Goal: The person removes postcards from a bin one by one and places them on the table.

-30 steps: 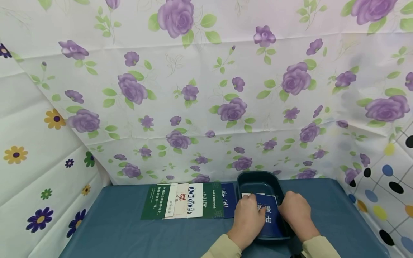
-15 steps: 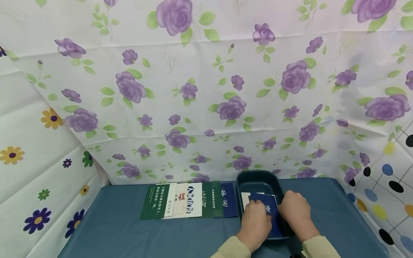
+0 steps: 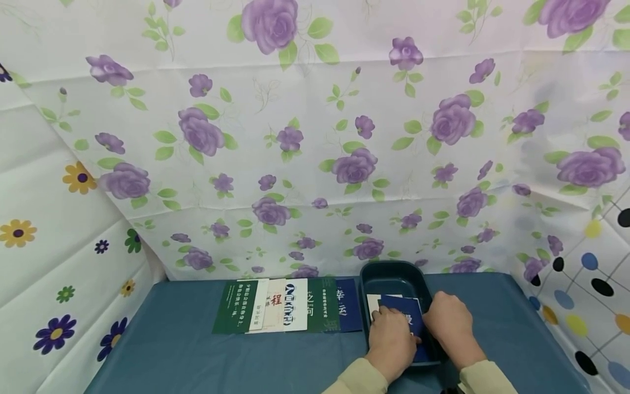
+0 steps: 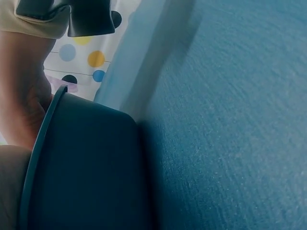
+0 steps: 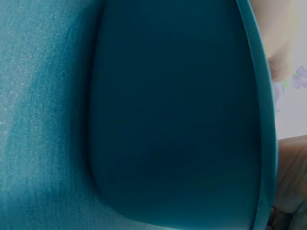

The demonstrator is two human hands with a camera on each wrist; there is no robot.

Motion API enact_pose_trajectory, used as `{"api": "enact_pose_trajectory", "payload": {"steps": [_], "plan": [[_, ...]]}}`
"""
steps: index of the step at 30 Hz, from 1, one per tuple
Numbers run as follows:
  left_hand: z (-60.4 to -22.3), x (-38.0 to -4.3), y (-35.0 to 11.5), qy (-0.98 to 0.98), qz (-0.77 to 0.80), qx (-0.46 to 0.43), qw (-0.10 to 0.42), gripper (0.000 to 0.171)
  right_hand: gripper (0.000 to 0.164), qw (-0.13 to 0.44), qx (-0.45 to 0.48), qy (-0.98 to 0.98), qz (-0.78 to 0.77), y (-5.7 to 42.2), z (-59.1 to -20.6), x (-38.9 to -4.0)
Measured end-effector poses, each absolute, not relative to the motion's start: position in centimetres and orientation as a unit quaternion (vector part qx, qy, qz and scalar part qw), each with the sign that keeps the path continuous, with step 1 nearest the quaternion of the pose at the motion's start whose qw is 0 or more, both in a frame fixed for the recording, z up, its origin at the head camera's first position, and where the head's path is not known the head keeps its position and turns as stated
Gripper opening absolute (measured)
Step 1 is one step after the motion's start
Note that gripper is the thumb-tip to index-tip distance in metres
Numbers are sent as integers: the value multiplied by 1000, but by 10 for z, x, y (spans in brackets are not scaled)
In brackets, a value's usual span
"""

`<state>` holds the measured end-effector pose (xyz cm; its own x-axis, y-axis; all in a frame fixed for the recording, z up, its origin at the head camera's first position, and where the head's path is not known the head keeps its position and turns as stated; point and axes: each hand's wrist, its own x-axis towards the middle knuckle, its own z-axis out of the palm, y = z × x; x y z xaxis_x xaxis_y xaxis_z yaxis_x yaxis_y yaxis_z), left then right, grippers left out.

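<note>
A dark teal rectangular tray (image 3: 394, 269) stands at the right of the table. Inside it lie a dark blue card (image 3: 401, 304) with white characters and, partly under that, a white card (image 3: 373, 301). My left hand (image 3: 394, 342) reaches over the tray's near left side, its bent fingers down on the cards. Its fingertips are hidden, so I cannot tell whether they pinch a card. On the right side, my right hand (image 3: 450, 323) grips the tray's rim with curled fingers. Both wrist views mostly show the tray's outer wall (image 4: 91, 163).
Left of the tray, an overlapping row of cards lies on the blue-covered table (image 3: 221, 364): a green card (image 3: 236, 312), a white card with blue lettering (image 3: 297, 306), another green card (image 3: 325, 306) and a blue card (image 3: 350, 309). A flowered sheet (image 3: 315, 109) hangs behind.
My left hand has moved rightward and a little down over the cards, covering more of the blue card's characters. My right hand stays at the tray's rim.
</note>
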<state>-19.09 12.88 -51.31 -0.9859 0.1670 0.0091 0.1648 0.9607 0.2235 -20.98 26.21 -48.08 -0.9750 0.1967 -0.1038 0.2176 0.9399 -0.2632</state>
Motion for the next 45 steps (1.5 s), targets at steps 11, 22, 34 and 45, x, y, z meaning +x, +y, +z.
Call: {"api": "enact_pose_trajectory", "payload": {"steps": [11, 22, 34, 45], "plan": [[-514, -191, 130, 994, 89, 66, 9, 91, 20, 29, 106, 984, -141, 263, -482, -210], [-515, -194, 131, 994, 88, 60, 30, 92, 24, 26, 103, 984, -140, 264, -484, -211], [-515, -191, 130, 995, 70, 69, -23, 81, 16, 25, 104, 984, -143, 264, -486, -210], [-513, -190, 130, 988, 102, 79, -81, 55, 20, 41, 102, 984, -140, 262, -480, -211]]}}
